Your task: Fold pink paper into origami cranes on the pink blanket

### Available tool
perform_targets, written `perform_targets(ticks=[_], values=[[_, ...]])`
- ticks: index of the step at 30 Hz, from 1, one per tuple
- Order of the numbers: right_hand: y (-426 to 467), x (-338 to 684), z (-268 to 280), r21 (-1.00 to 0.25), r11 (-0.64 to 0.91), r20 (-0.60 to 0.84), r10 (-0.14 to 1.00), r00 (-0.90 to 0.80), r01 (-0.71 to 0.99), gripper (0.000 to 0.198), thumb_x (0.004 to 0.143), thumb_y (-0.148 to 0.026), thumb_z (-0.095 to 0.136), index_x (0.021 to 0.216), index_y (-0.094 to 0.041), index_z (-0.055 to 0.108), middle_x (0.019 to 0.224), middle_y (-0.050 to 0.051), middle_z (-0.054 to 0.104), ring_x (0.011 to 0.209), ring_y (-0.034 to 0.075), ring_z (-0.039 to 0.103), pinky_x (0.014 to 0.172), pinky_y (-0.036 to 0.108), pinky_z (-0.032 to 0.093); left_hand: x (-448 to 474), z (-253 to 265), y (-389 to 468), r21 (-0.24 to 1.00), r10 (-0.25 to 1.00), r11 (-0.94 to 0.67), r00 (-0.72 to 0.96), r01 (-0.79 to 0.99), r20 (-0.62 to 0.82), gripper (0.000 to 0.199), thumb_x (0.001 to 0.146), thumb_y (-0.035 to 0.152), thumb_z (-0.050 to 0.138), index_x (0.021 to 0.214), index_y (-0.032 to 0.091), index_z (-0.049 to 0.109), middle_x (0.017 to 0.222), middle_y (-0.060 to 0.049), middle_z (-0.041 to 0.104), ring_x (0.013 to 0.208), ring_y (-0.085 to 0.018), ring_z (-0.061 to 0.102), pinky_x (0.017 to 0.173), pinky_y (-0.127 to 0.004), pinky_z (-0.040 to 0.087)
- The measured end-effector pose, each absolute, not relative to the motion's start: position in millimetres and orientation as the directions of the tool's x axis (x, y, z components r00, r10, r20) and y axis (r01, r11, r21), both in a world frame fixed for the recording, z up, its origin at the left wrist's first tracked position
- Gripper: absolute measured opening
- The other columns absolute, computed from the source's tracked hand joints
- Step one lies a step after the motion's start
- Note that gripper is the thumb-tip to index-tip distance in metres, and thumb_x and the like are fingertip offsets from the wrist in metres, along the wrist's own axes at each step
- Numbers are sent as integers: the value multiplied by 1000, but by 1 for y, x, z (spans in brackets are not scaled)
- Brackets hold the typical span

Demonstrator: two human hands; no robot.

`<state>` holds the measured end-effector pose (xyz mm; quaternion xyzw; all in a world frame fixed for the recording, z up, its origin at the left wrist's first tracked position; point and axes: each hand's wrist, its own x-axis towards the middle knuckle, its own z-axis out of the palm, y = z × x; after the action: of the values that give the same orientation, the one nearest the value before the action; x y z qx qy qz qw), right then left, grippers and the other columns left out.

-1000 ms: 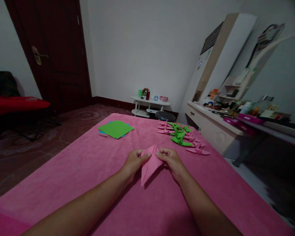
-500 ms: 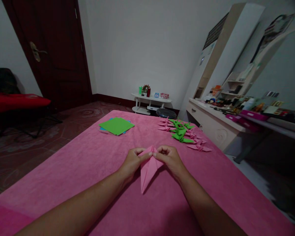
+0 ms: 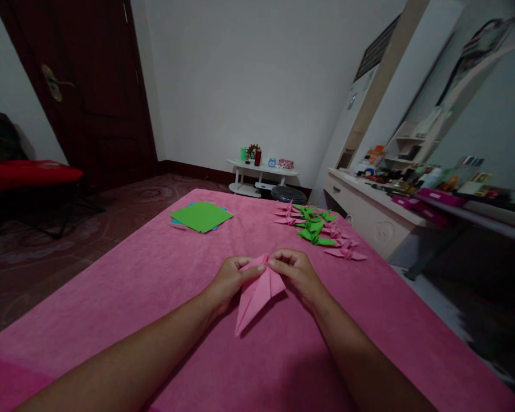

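A partly folded piece of pink origami paper (image 3: 257, 298) is held between both hands, its long point slanting down toward me and to the left. My left hand (image 3: 232, 279) grips its left side near the top, thumb on the upper face. With thumb and fingertips, my right hand (image 3: 297, 273) pinches the top right of the fold. The fingers under the paper are partly hidden. Beyond the right hand lie several folded paper cranes, green ones (image 3: 312, 230) in the middle and pink ones (image 3: 345, 252) around them.
A stack of square paper with a green sheet (image 3: 202, 216) on top lies at the back left of the pink-covered table (image 3: 154, 280). To the right stands a dressing table (image 3: 369, 197) crowded with bottles. A low white shelf (image 3: 264, 167) is against the far wall.
The paper's long point has swung to the left, and its right flap shows more. Both hands keep hold of it. The whole view has shifted slightly.
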<state>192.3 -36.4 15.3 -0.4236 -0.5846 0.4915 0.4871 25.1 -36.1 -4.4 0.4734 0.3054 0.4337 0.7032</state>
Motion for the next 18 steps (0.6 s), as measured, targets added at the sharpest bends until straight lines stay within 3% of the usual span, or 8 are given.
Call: perform_targets(ticks=[3,7,10,13,18], values=[[-37,193,17,-985,166,155,971,-180,48,19,67,-32,69,71,-14,64,60,-2,53,53,9,43,49,21,31,24,-3,-37,939,891,173,454,-298,-21,30,68,35,73,78,8,67,72,-8,67,57,-12,56,55,-22,40],[-37,195,21,-939,305,279,946,-166,161,20,66,-21,68,85,-16,62,69,-2,55,56,9,43,51,21,33,23,-4,-36,957,893,167,447,-237,-46,31,67,36,73,79,8,66,72,-9,67,54,-11,55,52,-21,38],[-37,198,24,-905,369,325,921,-218,210,18,68,-18,66,85,-16,61,75,-1,56,63,10,48,56,22,37,22,-4,-35,971,888,148,457,-191,-45,32,67,36,73,81,8,65,74,-8,66,56,-11,56,53,-21,40],[-37,203,27,-912,345,280,919,-276,223,15,68,-19,66,81,-16,61,73,-1,56,63,11,49,57,22,38,21,-3,-33,980,882,96,472,-174,-2,33,64,32,75,87,10,63,80,-7,67,63,-11,59,59,-21,43],[-38,206,29,-937,268,199,936,-292,223,16,67,-20,68,81,-16,60,67,-2,55,57,9,47,51,20,36,20,-6,-27,981,886,44,460,-188,49,52,61,28,78,103,18,49,77,-3,67,64,-13,62,61,-22,44]])
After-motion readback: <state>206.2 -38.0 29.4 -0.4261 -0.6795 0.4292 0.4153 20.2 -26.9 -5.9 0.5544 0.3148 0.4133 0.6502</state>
